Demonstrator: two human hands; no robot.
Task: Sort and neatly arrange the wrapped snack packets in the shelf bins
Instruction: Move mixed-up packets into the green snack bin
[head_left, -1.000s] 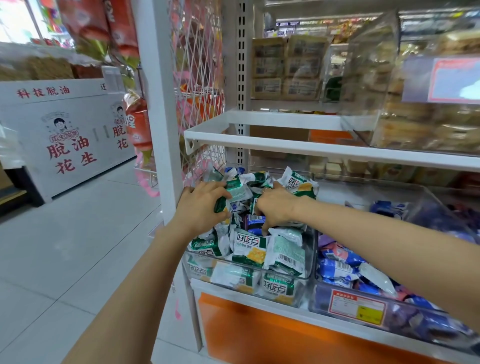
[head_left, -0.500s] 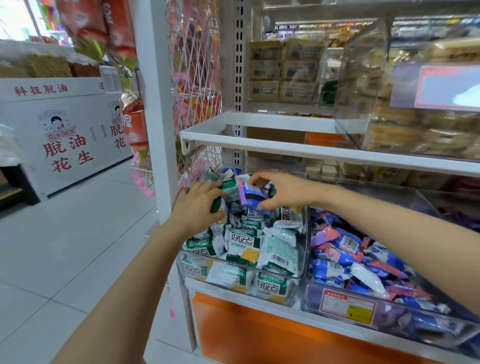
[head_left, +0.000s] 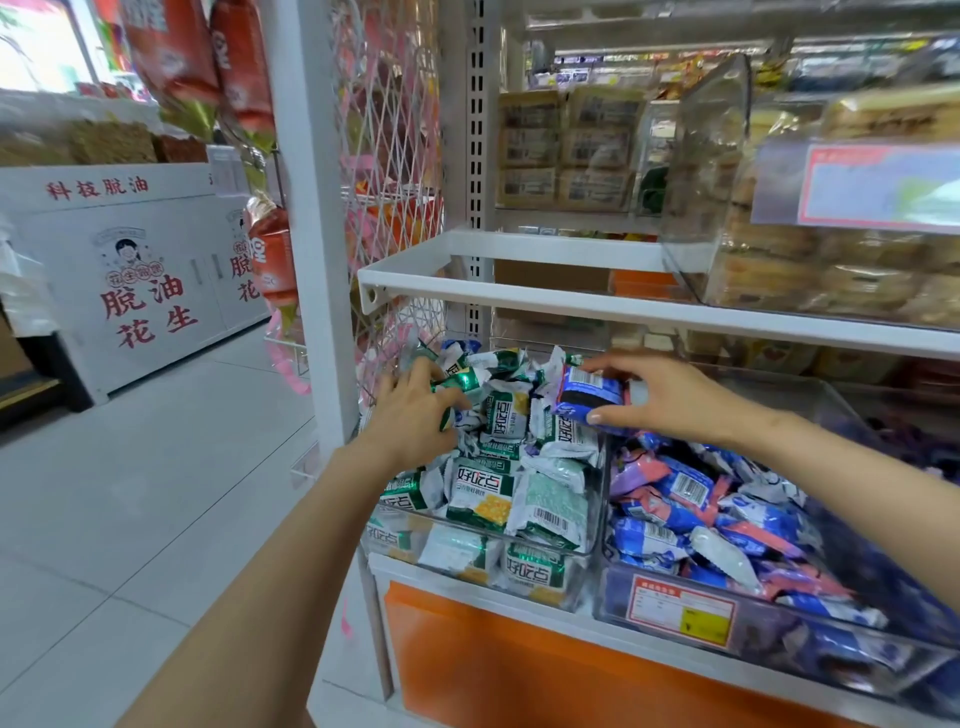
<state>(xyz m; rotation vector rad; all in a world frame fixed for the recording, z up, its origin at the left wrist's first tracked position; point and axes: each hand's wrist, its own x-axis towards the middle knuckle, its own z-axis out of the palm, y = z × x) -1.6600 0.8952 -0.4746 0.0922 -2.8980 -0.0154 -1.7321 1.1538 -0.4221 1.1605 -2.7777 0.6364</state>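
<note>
Right hand (head_left: 670, 400) pinching a blue packet (head_left: 589, 397) above the divider, at 1 o'clock from the green bin (head_left: 488, 566). Left hand (head_left: 415, 415) clutching a green packet (head_left: 457, 384). Best to carry the blue packet toward 4 o'clock, into the blue bin (head_left: 779, 644), laid flat, label up.

Blue packet (head_left: 589, 396) raised above the bins' dividing wall; green-white packets (head_left: 511, 483) heaped in left bin (head_left: 519, 582).
</note>
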